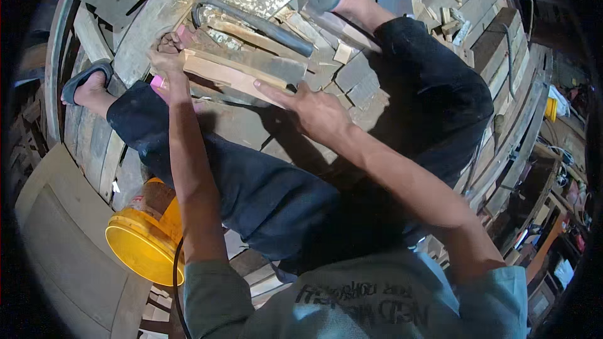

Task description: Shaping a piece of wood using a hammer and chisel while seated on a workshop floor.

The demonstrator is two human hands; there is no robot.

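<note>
A pale, straight-edged wooden strip (229, 76) lies slantwise between my two hands, above the wood pieces on the floor. My left hand (166, 56) is at its left end, fingers curled and partly hidden. At the other end my right hand (317, 112) grips the strip, one finger lying along its near face. Just beyond the strip rests a hammer (270, 28) with a dark handle and a curved head, lying across wood offcuts. Pink pieces (161, 89) show close to my left wrist and under the strip's left end.
My legs are spread around the work spot, a sandaled foot (88, 85) at the left and another far ahead. A yellow bucket (141, 245) leans near my left elbow. Stacked boards (502, 56) stand at the right. Offcuts (361, 81) and small blocks litter the floor.
</note>
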